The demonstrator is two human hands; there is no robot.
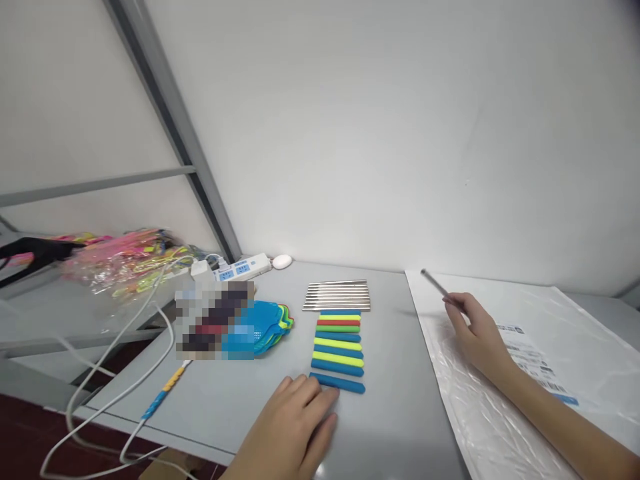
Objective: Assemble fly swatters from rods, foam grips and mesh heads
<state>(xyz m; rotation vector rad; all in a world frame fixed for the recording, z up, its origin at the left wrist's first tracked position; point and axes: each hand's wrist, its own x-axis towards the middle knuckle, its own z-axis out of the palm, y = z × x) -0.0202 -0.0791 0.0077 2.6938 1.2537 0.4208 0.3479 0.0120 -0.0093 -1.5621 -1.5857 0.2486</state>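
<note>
Near the bench's [395,417] front edge, our loosely open left grip [297,420] touches the nearest blue tube [346,384]; above the white mailer [575,333], our right grip [473,327] pinches a metal rod [434,283].

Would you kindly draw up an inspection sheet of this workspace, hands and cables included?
Surface: grey tabletop, with a white parcel lying on its right side.
Job's things: row of metal rods; nearer, column of coloured strips.
Clutter: stack of plastic pieces, partly pixelated; plastic-wrapped bright items far left.
Hands: left hand at the nearest blue strip, contact unclear; right hand holds a thin rod.
Cables: white cable loops past the table's left edge; power strip behind.
Surroundings: pale wall, grey metal post.
</note>
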